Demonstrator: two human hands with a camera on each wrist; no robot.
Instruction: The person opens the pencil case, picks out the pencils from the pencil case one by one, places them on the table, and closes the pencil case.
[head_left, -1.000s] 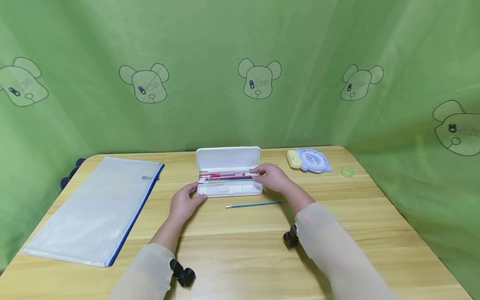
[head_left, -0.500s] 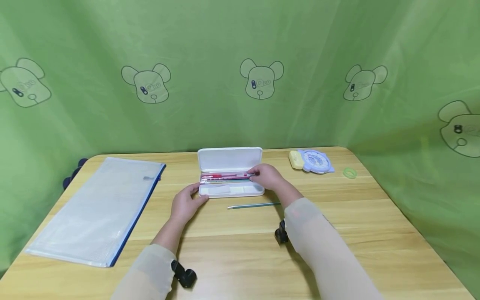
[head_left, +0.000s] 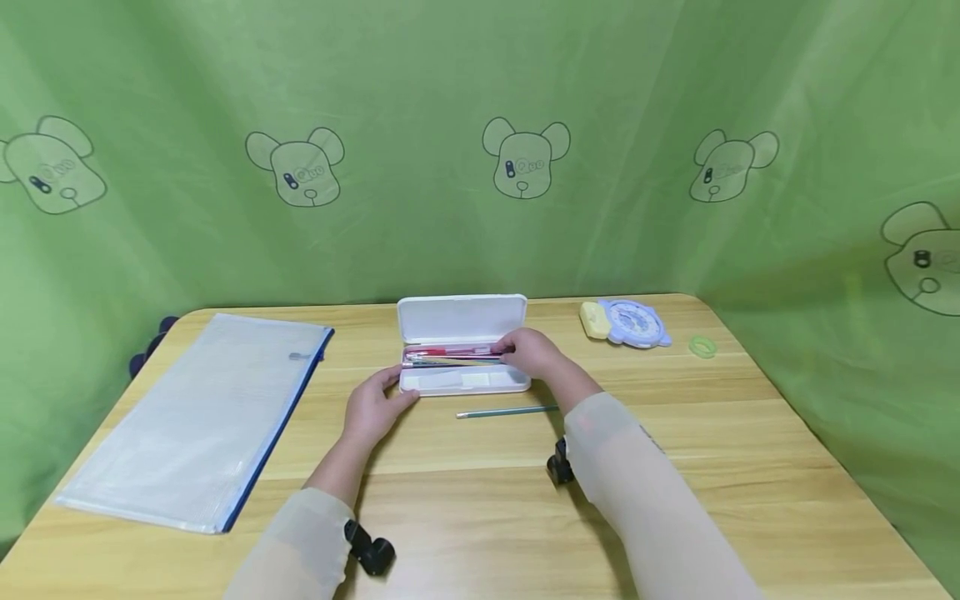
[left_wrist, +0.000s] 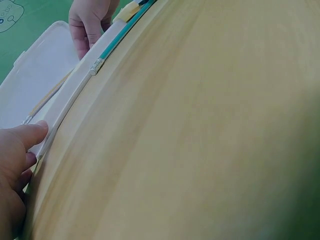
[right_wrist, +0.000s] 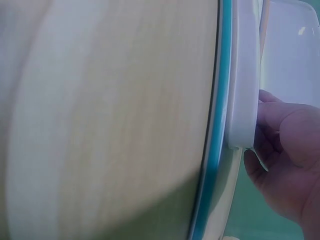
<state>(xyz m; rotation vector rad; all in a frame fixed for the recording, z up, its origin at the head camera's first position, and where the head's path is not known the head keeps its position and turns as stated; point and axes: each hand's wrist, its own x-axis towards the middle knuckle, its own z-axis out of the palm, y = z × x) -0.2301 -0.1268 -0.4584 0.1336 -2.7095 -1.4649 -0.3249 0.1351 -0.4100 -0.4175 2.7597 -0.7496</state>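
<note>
A white pencil case [head_left: 480, 321] stands with its lid up near the back of the table, holding several pens and pencils in red, pink and dark tones. My left hand [head_left: 372, 408] grips its left end, thumb on the front corner and fingers along the side. Reaching in at the right end, my right hand [head_left: 532, 352] pinches a yellowish pencil [left_wrist: 50, 95], whose eraser end shows above the rim in the left wrist view. The fingertips are partly hidden behind the case wall in the right wrist view. A teal pencil [head_left: 506, 412] lies on the table in front of the case.
To the left lies a clear zip folder [head_left: 195, 425] with a blue edge. At the back right sit a pale yellow block [head_left: 595, 321], a lilac disc-shaped item [head_left: 636, 323] and a green ring [head_left: 702, 347]. A green curtain [head_left: 405, 242] hangs behind the table [head_left: 465, 517].
My right hand has moved slightly left and further into the case, and a yellowish pencil now shows slanting over the other pens. My left hand keeps its hold on the case.
</note>
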